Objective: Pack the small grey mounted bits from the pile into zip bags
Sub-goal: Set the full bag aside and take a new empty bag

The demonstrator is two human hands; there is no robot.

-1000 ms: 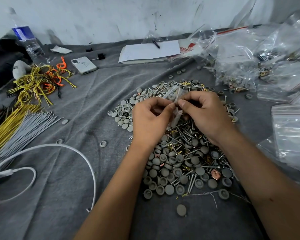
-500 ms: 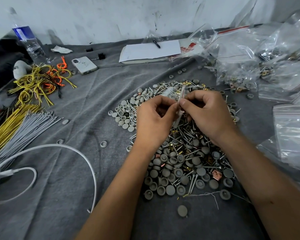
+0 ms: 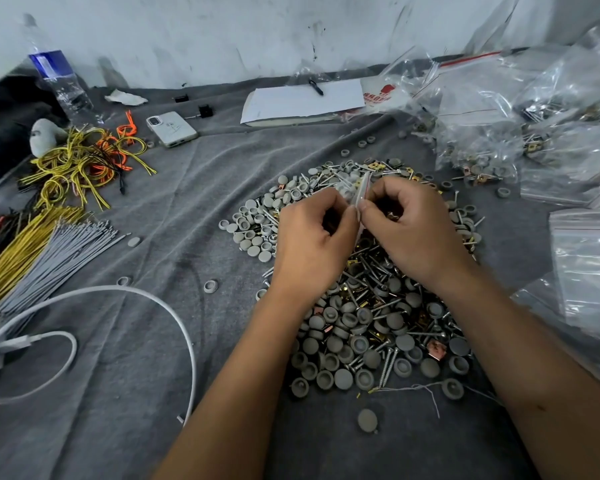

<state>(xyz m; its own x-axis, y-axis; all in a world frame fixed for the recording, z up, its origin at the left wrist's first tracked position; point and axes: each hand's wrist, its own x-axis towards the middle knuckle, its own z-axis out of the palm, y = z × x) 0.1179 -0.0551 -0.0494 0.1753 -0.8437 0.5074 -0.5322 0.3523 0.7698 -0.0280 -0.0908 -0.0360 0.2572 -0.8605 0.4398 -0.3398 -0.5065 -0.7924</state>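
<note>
- The pile (image 3: 368,306) of grey capped bits, screws and brass clips covers the middle of the grey cloth (image 3: 136,393); it looks large, so most packing seems left.
- Filled zip bags (image 3: 482,147) lie heaped at the far right, so part of the job is done; flat bags (image 3: 589,271) wait at the near right.
- Above the pile's far side, the left hand (image 3: 312,247) and right hand (image 3: 416,230) both pinch one small zip bag (image 3: 361,192) at its top edge, probably pressing it closed.
</note>
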